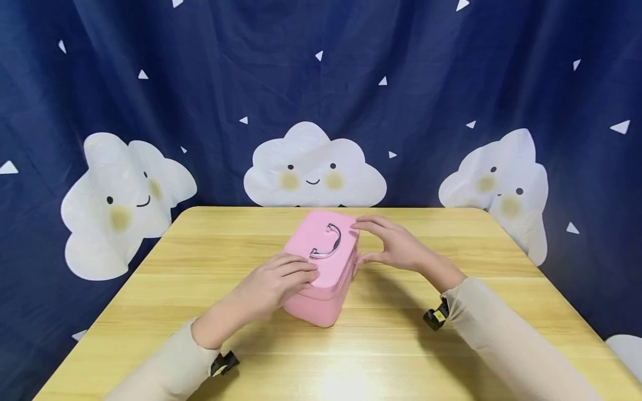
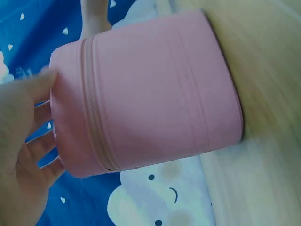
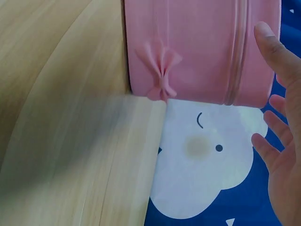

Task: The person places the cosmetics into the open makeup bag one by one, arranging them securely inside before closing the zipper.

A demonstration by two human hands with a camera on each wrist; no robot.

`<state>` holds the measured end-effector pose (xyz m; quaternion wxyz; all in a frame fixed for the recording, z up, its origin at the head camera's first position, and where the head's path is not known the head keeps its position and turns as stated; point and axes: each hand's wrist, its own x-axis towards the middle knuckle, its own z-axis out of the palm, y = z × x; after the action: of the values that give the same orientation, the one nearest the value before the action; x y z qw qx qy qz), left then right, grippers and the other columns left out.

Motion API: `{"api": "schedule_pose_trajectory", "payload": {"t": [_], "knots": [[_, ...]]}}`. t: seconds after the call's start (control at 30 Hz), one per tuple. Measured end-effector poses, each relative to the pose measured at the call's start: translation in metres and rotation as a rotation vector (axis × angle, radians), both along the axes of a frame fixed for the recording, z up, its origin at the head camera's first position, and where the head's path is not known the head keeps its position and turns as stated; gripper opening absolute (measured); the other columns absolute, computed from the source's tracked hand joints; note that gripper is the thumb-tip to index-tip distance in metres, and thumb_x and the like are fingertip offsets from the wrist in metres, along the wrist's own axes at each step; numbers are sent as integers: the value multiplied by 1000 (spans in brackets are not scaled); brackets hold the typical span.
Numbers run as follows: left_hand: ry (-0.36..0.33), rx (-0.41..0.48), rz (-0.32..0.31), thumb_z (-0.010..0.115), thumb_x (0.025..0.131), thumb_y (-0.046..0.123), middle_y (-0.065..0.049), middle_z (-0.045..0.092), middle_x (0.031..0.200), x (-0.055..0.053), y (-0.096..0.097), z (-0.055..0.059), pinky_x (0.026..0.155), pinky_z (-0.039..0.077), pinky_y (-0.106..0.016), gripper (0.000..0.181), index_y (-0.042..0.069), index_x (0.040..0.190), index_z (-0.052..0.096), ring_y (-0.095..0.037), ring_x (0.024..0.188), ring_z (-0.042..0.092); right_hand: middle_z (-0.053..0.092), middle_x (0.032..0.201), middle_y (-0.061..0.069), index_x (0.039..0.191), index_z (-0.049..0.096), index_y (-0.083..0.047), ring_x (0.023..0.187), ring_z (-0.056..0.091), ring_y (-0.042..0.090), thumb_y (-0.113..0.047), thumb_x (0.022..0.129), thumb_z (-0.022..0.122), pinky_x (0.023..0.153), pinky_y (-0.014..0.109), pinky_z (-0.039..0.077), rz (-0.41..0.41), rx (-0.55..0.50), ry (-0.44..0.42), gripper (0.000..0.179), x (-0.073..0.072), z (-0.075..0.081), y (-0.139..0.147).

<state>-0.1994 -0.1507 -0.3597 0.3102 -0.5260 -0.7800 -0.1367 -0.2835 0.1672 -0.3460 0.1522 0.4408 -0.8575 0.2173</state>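
Observation:
A pink zippered case [image 1: 315,250] stands on the wooden table, turned at an angle, its lid closed and a curved silver handle [image 1: 333,245] on top. My left hand [image 1: 273,281] rests with loosely bent fingers on the lid's near left corner; the left wrist view has its thumb [image 2: 42,84] at the lid's edge. At the far right corner is my right hand [image 1: 393,245], fingertips at the lid edge and thumb lower beside the case's side. In the right wrist view, a zipper [image 3: 237,52] runs below the lid and a pink bow [image 3: 162,70] decorates the side.
The light wooden table [image 1: 200,278] has rounded far corners. Behind it hangs a dark blue curtain [image 1: 210,67] printed with white smiling clouds and small triangles. Each wrist wears a small black device [image 1: 436,316] below its beige sleeve [image 1: 501,328].

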Motion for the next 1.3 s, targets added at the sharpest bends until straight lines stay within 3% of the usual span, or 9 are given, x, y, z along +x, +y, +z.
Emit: {"api": "schedule_pose_trajectory", "payload": {"t": [0.1,0.23,0.4,0.57,0.83,1.13,1.3], "knots": [[-38,14,45,56,99,36,-2,68,116,3,-6,4,101,45,-41,33,9,109,72,-22,111,61,50,142,8,138,55,-13,132,44,27,-34,72,87,110,46,35,-5,32,6,76,-6,-1,-1],[-45,32,139,68,88,48,-1,67,112,11,5,5,99,46,-40,41,11,106,70,-23,108,61,48,145,7,139,55,-14,133,44,27,-39,76,83,110,46,35,-2,73,0,73,-11,-3,-3],[-20,44,211,68,87,47,-2,66,112,17,19,0,94,47,-41,39,14,107,68,-24,107,59,49,144,7,138,56,-13,131,46,27,-37,80,81,108,44,38,9,97,5,67,-10,-7,-5],[15,60,230,67,88,39,-3,66,109,15,14,-3,92,48,-41,31,13,105,69,-25,104,60,53,137,11,135,59,-11,126,51,30,-32,80,82,105,47,41,28,58,111,63,-3,-11,-2],[-14,78,277,75,84,21,-8,65,113,3,-7,-6,97,48,-43,31,11,112,71,-28,108,59,57,123,11,126,65,-10,117,53,29,-27,79,82,99,45,44,73,4,290,52,12,-18,10],[-214,80,341,69,92,18,-8,60,131,-21,-14,-8,104,42,-46,32,11,122,68,-28,125,53,62,118,8,118,68,-8,112,57,26,-25,93,68,99,38,44,96,-110,384,31,24,-30,12],[-277,96,365,67,94,18,-5,58,135,-34,-8,-9,106,40,-45,32,12,125,67,-25,131,49,62,115,10,119,67,-6,109,58,28,-29,101,56,98,37,44,88,-136,432,31,25,-33,16]]}}
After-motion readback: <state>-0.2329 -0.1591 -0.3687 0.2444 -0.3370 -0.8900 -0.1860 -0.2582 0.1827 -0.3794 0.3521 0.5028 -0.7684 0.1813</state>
